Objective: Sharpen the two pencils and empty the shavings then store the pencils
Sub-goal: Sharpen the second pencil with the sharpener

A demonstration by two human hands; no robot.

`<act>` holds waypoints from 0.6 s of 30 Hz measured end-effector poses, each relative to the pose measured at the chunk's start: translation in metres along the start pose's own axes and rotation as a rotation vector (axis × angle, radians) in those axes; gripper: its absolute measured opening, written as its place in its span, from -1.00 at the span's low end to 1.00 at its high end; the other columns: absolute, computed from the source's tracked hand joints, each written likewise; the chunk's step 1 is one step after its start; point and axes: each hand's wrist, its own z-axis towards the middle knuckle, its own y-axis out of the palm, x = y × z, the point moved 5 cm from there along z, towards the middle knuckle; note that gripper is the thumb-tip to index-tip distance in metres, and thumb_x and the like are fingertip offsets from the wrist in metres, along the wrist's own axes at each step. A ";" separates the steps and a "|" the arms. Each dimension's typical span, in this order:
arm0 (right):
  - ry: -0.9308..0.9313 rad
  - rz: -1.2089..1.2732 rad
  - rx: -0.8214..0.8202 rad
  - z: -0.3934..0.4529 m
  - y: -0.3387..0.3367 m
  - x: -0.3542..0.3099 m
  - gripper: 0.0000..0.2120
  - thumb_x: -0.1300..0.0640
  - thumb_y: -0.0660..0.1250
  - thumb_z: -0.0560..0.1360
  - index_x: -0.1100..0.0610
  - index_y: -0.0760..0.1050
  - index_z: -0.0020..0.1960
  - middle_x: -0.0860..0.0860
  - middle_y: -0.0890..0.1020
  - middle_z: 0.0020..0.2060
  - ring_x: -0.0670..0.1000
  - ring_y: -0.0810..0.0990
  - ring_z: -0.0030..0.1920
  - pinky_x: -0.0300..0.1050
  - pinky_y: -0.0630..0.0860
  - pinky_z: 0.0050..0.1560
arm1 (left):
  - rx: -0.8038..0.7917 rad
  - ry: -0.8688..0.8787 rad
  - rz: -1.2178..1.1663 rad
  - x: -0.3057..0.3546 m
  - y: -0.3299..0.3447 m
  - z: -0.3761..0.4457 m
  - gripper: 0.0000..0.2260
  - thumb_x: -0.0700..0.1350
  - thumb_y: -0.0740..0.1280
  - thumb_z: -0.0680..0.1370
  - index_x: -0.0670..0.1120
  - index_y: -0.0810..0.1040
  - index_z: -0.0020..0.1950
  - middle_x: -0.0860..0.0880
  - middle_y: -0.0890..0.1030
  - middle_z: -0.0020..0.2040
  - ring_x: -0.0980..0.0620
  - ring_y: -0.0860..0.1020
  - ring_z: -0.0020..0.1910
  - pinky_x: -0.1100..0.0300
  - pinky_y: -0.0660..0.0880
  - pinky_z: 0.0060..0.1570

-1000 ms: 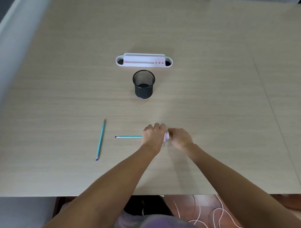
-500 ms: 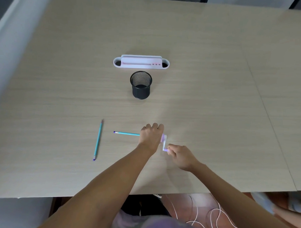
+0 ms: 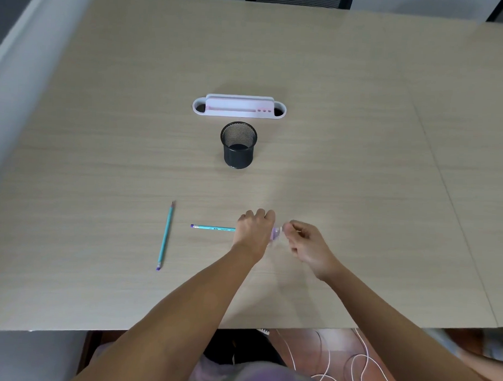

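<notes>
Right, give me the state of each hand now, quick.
Left hand: closed on the teal pencil with purple eraser.
Right hand: fingers pinched on the small purple sharpener.

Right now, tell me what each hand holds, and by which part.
The left hand grips the teal pencil near its tip end. The right hand pinches the purple sharpener on that tip by its right side.

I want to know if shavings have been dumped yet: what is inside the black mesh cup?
The black mesh cup shows only a dark bottom, no pencils. Shavings, if any, are too small to tell from this view.
</notes>
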 end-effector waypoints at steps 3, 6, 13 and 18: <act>0.022 -0.181 0.150 0.033 -0.007 -0.007 -0.65 0.04 0.21 0.55 0.22 0.45 -0.33 0.01 0.37 -0.47 -0.01 0.35 -0.42 -0.18 0.34 -0.34 | 0.013 0.004 -0.005 0.000 0.000 0.000 -0.60 -0.23 0.50 0.32 -0.09 0.41 0.06 -0.04 0.55 -0.06 -0.05 0.54 -0.17 0.16 0.31 -0.32; 0.168 -0.210 0.219 0.063 -0.011 -0.002 -0.70 0.04 0.34 0.45 0.14 0.51 -0.41 0.02 0.54 -0.45 0.06 0.51 -0.35 -0.18 0.42 -0.26 | 0.018 0.001 -0.016 -0.001 0.000 0.000 -0.61 -0.22 0.46 0.35 -0.09 0.41 0.10 -0.03 0.55 -0.05 -0.05 0.54 -0.15 0.17 0.31 -0.30; 0.270 -0.273 0.356 0.053 0.007 0.026 -0.75 0.10 0.35 0.38 0.04 0.44 -0.46 -0.08 0.53 -0.47 -0.01 0.51 -0.39 -0.28 0.27 -0.48 | -0.005 -0.044 0.008 0.001 0.000 -0.001 -0.59 -0.25 0.47 0.34 -0.09 0.39 0.09 -0.03 0.54 -0.04 -0.04 0.53 -0.14 0.16 0.31 -0.32; 0.203 -0.299 0.434 0.031 0.016 0.040 -0.68 0.16 0.28 0.42 0.06 0.33 -0.49 -0.05 0.40 -0.55 0.00 0.36 -0.47 -0.23 0.18 -0.50 | -0.017 -0.043 0.020 0.002 -0.003 -0.003 -0.58 -0.24 0.49 0.35 -0.09 0.38 0.11 -0.02 0.53 -0.04 -0.02 0.52 -0.14 0.18 0.33 -0.32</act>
